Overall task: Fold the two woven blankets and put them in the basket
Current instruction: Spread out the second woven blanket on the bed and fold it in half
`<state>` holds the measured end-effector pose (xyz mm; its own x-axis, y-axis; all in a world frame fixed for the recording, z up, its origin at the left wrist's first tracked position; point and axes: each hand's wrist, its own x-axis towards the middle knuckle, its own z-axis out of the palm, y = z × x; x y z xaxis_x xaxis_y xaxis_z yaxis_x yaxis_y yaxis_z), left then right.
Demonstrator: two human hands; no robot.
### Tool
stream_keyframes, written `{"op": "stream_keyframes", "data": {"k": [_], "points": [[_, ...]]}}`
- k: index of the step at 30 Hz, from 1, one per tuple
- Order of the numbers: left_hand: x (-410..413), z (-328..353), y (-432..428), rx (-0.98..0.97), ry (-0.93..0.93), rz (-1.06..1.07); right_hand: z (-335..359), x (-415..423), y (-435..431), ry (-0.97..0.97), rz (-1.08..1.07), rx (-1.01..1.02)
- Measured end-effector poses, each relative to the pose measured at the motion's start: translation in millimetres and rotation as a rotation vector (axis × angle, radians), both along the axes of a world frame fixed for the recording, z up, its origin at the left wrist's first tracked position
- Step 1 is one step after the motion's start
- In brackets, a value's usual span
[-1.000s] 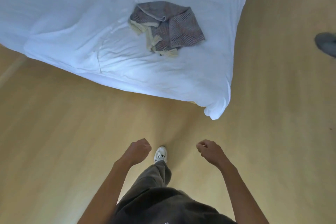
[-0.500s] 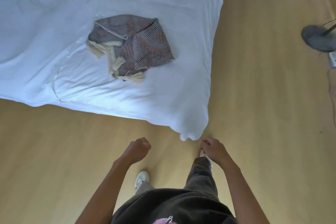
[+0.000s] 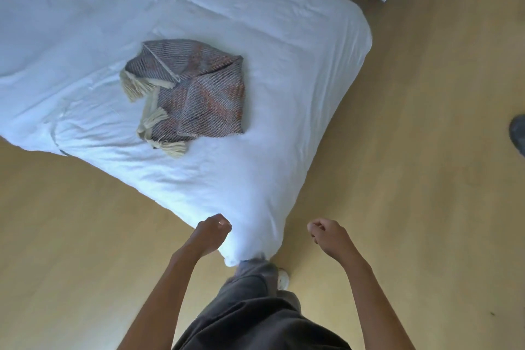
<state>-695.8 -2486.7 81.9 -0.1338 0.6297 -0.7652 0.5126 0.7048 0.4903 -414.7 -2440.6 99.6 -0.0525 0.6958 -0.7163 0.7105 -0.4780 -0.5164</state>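
Head: blanket (image 3: 196,91) beyond seemingly empty hands (image 3: 211,234) (image 3: 329,237)

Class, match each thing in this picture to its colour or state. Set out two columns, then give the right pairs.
Things:
1. woven blanket
2. duvet
3. floor
4. right hand

Colours or states:
A. pale wood
B. curled, holding nothing
C. plain white
D. crumpled, cream fringe showing

Pairs: 1-D, 2-C, 3-A, 4-B
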Motion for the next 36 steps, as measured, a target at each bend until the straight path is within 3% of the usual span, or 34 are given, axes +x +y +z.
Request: {"op": "stream_keyframes", "data": {"k": [14, 23, 36], "points": [[27.7, -32.0, 166.1, -0.039, -0.042, 0.335, -4.7, -7.1, 252.8, -0.075, 0.403, -0.027], [0.4, -17.5, 229.1, 0.011, -0.025, 0.693, 0.0, -97.8, 387.6, -0.096, 0.772, -0.024], [31.9, -35.1, 274.6, -0.175, 0.051, 1.211, -52.3, -214.6, 528.5, -0.078, 1.307, -0.108]]}}
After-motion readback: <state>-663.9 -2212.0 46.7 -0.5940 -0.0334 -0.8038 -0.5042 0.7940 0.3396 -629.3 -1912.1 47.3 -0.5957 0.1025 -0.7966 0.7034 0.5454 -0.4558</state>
